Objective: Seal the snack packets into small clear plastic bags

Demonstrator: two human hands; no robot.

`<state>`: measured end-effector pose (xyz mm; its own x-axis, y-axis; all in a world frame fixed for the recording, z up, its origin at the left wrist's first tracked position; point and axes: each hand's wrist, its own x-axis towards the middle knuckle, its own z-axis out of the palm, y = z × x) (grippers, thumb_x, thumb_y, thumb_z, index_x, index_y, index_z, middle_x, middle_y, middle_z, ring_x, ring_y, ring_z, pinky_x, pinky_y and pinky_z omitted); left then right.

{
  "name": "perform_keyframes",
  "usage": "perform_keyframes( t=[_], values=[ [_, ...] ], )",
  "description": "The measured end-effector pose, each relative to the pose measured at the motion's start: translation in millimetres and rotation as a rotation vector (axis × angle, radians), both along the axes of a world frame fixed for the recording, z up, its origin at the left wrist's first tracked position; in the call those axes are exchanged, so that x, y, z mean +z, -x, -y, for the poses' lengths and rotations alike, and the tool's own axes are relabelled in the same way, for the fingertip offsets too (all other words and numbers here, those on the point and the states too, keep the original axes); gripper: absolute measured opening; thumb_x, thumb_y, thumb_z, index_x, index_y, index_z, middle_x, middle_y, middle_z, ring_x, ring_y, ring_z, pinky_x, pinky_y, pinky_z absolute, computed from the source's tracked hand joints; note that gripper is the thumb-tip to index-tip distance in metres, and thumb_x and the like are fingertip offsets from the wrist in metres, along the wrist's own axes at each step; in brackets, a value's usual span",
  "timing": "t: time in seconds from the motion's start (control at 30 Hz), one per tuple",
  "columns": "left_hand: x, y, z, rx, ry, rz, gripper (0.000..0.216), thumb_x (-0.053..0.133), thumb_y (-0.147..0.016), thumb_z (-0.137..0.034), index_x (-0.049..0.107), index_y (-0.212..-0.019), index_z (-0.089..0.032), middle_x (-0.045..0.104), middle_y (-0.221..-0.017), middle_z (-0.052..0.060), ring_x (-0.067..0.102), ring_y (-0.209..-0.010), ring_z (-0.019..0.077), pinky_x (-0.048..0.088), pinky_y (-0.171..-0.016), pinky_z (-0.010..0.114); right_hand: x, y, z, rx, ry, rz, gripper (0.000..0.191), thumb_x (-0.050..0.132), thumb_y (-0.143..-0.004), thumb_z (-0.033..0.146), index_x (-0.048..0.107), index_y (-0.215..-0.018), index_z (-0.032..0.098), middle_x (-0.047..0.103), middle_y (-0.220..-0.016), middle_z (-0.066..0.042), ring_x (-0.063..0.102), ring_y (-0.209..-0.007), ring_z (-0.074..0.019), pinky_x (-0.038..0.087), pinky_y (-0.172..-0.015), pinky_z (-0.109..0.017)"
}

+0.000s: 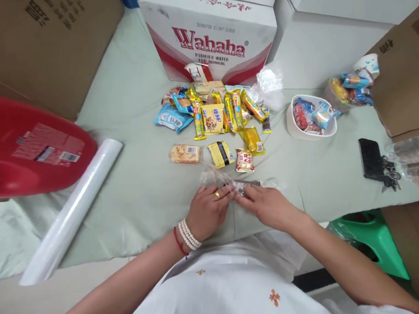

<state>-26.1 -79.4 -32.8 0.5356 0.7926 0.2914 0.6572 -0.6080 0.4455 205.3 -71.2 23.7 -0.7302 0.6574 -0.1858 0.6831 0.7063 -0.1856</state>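
Note:
My left hand (208, 211), with a ring and bead bracelets at the wrist, and my right hand (268, 206) meet over a clear plastic bag (218, 178) lying on the pale green cloth (131, 189). Both pinch the bag, which holds a small dark snack pack (246, 186). Just beyond lie three single snacks: a pale one (185, 153), a yellow-black one (220, 154) and a small red-yellow one (245, 161). Farther back sits a heap of yellow and blue snack packets (218, 110).
A roll of clear film (72, 210) lies at the left beside a red container (23, 150). A white bowl (291, 128) of snacks, a black phone (370, 159) with keys, bottles, a Wahaha box (207, 37) and cardboard boxes ring the cloth. A green stool (376, 239) stands at the right.

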Motion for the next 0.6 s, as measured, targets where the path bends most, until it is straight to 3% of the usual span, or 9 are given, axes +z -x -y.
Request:
perform_keyframes(
  t=[0.1, 0.2, 0.27, 0.3, 0.37, 0.43, 0.53, 0.6],
  values=[
    [-1.8, 18.2, -2.5, 0.086, 0.119, 0.299, 0.031, 0.05, -0.094, -0.015, 0.076, -0.106, -0.026, 0.078, -0.117, 0.005, 0.068, -0.096, 0.0221, 0.05, -0.089, 0.041, -18.1, -2.3, 8.7, -0.008, 0.032, -0.051, 0.042, 0.045, -0.105, 0.017, 0.055, -0.145, 0.025, 0.064, -0.108, -0.009, 0.054, -0.091, -0.0218, 0.036, -0.07, -0.03],
    [-2.9, 32.7, -9.8, 0.466, 0.216, 0.59, 0.028, 0.044, -0.098, -0.023, 0.07, -0.107, -0.023, 0.075, -0.111, 0.006, 0.067, -0.105, 0.0224, 0.051, -0.096, 0.039, -25.9, -2.7, 8.8, -0.027, 0.056, -0.101, 0.049, 0.045, -0.103, 0.012, 0.053, -0.149, 0.026, 0.063, -0.11, -0.009, 0.054, -0.093, -0.0219, 0.038, -0.074, -0.031],
    [-2.1, 32.5, -17.8, 0.686, 0.271, 0.634, 0.033, 0.038, -0.102, -0.033, 0.064, -0.12, -0.022, 0.071, -0.117, 0.009, 0.065, -0.11, 0.0234, 0.05, -0.1, 0.041, -26.1, -1.2, 8.0, -0.038, 0.062, -0.111, 0.052, 0.047, -0.1, 0.01, 0.054, -0.149, 0.026, 0.063, -0.11, -0.009, 0.053, -0.092, -0.0221, 0.038, -0.075, -0.031],
    [-1.0, 29.5, -22.0, 0.724, 0.293, 0.596, 0.037, 0.037, -0.103, -0.038, 0.061, -0.126, -0.021, 0.069, -0.123, 0.01, 0.063, -0.114, 0.0244, 0.048, -0.103, 0.043, -25.4, -0.2, 7.8, -0.043, 0.062, -0.112, 0.053, 0.047, -0.099, 0.009, 0.055, -0.149, 0.026, 0.063, -0.109, -0.009, 0.053, -0.091, -0.0223, 0.038, -0.074, -0.031],
    [3.4, 21.1, -28.3, 0.699, 0.313, 0.427, 0.043, 0.049, -0.098, -0.048, 0.061, -0.128, -0.02, 0.063, -0.135, 0.014, 0.055, -0.128, 0.0299, 0.04, -0.112, 0.049, -23.4, 1.6, 7.4, -0.052, 0.056, -0.113, 0.052, 0.048, -0.099, 0.01, 0.056, -0.148, 0.026, 0.063, -0.108, -0.009, 0.052, -0.091, -0.0225, 0.037, -0.073, -0.031],
    [11.1, 14.4, -29.8, 0.613, 0.327, 0.247, 0.04, 0.066, -0.086, -0.05, 0.068, -0.112, -0.02, 0.062, -0.136, 0.015, 0.049, -0.133, 0.0359, 0.038, -0.112, 0.053, -21.5, 2.7, 7.0, -0.064, 0.055, -0.121, 0.049, 0.049, -0.101, 0.013, 0.058, -0.147, 0.026, 0.063, -0.107, -0.009, 0.052, -0.09, -0.0224, 0.037, -0.074, -0.031],
    [28.4, 12.5, -22.4, 0.527, 0.379, 0.211, 0.016, 0.067, -0.082, -0.036, 0.067, -0.081, -0.02, 0.068, -0.102, 0.009, 0.062, -0.101, 0.0275, 0.05, -0.089, 0.04, -20.7, 4.1, 6.4, -0.084, 0.066, -0.148, 0.047, 0.05, -0.102, 0.015, 0.059, -0.146, 0.028, 0.063, -0.106, -0.009, 0.051, -0.089, -0.0216, 0.038, -0.075, -0.031],
    [40.5, 11.5, -14.7, 0.493, 0.401, 0.294, 0.013, 0.063, -0.085, -0.029, 0.064, -0.074, -0.021, 0.062, -0.079, 0.002, 0.058, -0.074, 0.0181, 0.048, -0.07, 0.03, -22.3, 6.1, 6.2, -0.094, 0.079, -0.177, 0.046, 0.05, -0.102, 0.015, 0.061, -0.145, 0.028, 0.062, -0.103, -0.008, 0.051, -0.088, -0.021, 0.038, -0.075, -0.03]
  ],
)
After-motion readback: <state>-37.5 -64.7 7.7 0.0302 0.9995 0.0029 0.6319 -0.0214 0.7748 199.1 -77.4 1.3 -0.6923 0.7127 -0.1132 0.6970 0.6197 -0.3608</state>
